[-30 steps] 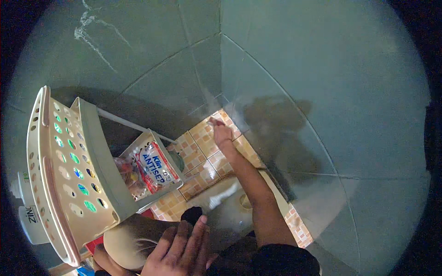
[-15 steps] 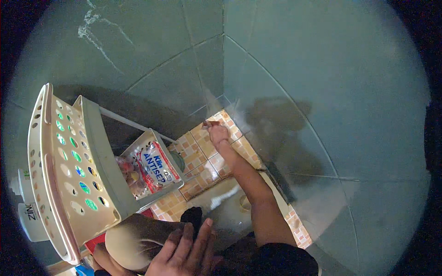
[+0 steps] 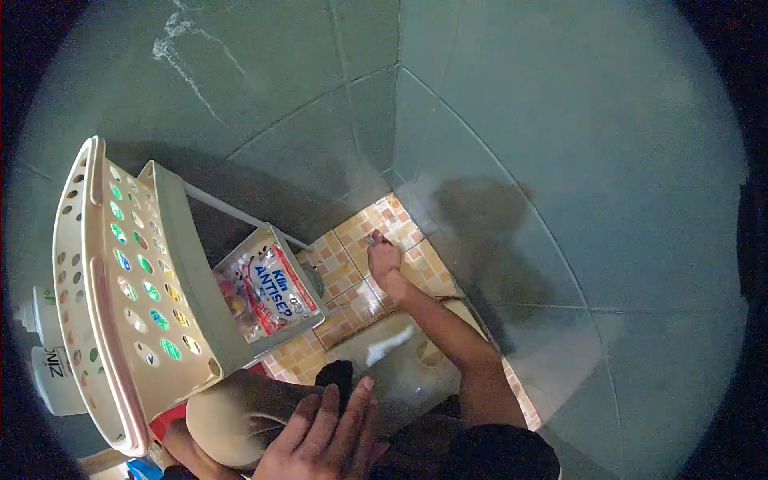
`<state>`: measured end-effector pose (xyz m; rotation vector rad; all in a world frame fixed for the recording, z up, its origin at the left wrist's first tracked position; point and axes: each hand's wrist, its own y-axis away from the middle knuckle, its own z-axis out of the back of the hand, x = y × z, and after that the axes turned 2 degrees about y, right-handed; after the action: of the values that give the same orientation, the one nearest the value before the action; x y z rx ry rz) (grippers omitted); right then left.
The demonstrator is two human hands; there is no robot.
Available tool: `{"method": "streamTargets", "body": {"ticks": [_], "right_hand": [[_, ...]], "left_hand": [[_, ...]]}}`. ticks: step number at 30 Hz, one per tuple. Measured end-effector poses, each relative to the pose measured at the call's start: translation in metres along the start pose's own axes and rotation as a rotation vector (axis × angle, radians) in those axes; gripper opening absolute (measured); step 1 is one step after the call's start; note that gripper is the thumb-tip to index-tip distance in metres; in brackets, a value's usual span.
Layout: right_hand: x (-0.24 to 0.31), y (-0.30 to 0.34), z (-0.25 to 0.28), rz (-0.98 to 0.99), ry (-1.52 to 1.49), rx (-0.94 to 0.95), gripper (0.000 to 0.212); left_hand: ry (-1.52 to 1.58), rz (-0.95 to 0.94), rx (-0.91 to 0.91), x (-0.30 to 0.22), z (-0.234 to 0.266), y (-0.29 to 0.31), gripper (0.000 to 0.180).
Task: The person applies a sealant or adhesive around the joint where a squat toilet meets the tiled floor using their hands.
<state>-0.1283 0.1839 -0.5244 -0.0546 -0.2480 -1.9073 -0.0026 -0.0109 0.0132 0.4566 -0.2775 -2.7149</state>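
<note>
My right hand (image 3: 386, 261) is closed on the orange-and-cream tiled ledge (image 3: 352, 312), with the arm stretched out from the lower right. A small bit of something shows at its fingertips, too small to name. Close to the lower edge, my left hand (image 3: 326, 432) is held with its fingers stretched out and nothing in it, beside my bent knee (image 3: 220, 420). Between the two hands lies a pale, smooth basin (image 3: 400, 376) set into the tiles, with a white streak across it.
At left stands a cream plastic rack (image 3: 180, 264) with a perforated basket (image 3: 120, 256) on top. Its lower tray holds a red-and-white packet (image 3: 276, 288). White bottles (image 3: 56, 372) stand behind it. Grey-green walls (image 3: 552, 160) meet in a corner ahead.
My right hand has come a little nearer over the tiles, and its elbow has shifted right. The view has shifted slightly. My left hand stays where it was.
</note>
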Motion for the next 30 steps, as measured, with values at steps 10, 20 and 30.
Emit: {"method": "streamTargets", "body": {"ticks": [10, 20, 30], "right_hand": [[-0.060, -0.048, -0.024, -0.151, -0.180, -0.184, 0.048], [-0.005, 0.019, 0.022, -0.018, -0.135, -0.027, 0.024], [-0.007, -0.024, 0.006, -0.023, -0.096, -0.057, 0.025]], "left_hand": [[-0.032, -0.115, -0.001, -0.009, 0.001, -0.005, 0.052], [-0.064, 0.001, 0.036, -0.006, -0.002, 0.000, 0.049], [-0.179, -0.118, -0.081, 0.005, -0.024, -0.005, 0.045]]}}
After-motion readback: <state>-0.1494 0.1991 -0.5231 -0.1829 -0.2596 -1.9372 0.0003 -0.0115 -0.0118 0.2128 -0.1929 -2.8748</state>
